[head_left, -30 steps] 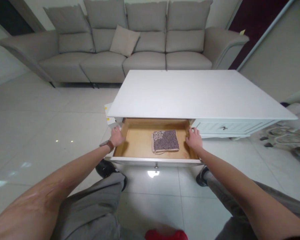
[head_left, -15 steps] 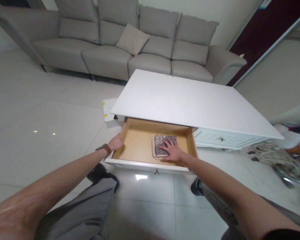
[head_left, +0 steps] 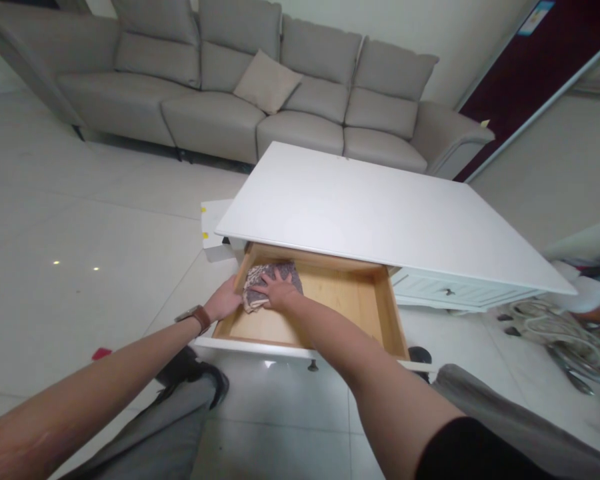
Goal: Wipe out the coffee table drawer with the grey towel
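Observation:
Under my right hand lies a folded grey cloth with a pale pattern and a light edge. That hand is spread flat on it, fingers apart. The cloth rests in the left part of a pulled-out drawer with a bare wooden bottom, close to its left wall, and looks a little rumpled. My left hand wraps over the drawer's left side wall, its fingertips partly hidden. A brown-strapped watch is on the left wrist.
The drawer belongs to a white coffee table, which has a second, closed drawer on the right. Behind stands a grey sofa with a beige cushion. A white box sits left of the table; coiled hoses lie on the right.
My right hand has slid the cloth leftward across the drawer bottom, from right of the middle to near the left wall. The cloth has creased. My left hand stays on the drawer side.

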The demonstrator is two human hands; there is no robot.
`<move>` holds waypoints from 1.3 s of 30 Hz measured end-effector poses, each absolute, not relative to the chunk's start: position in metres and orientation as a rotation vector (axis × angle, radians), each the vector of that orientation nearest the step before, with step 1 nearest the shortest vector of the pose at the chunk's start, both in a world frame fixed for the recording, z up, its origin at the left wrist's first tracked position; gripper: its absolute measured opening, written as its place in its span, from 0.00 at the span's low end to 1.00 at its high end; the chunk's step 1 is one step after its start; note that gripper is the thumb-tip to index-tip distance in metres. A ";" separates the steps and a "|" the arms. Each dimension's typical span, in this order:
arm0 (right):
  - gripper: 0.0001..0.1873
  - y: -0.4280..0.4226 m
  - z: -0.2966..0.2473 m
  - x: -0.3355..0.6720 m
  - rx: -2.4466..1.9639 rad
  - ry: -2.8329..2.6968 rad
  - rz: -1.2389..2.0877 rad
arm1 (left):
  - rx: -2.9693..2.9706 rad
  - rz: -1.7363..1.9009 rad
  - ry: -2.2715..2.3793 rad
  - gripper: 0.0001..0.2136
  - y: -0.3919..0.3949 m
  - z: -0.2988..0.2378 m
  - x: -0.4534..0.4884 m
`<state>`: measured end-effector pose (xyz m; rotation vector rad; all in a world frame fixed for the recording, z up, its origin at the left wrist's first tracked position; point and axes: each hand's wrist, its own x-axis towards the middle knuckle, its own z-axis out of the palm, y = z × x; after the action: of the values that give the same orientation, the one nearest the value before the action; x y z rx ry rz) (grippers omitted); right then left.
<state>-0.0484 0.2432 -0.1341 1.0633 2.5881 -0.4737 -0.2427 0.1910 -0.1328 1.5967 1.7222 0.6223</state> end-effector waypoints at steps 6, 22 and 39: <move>0.35 0.267 -0.120 0.046 1.284 2.436 -0.303 | 1.603 0.544 1.749 0.28 0.192 -0.135 -0.248; 0.38 0.247 -0.147 0.165 2.083 2.072 -0.094 | 1.595 0.455 1.871 0.21 0.188 -0.127 -0.238; 0.41 0.274 -0.151 -0.133 1.966 2.184 -0.512 | 1.637 0.573 1.752 0.21 0.187 -0.130 -0.240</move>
<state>-0.1325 0.2744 -0.1513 1.9658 2.1837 -0.5119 -0.2402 0.1869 -0.1300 1.6368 1.7515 0.5734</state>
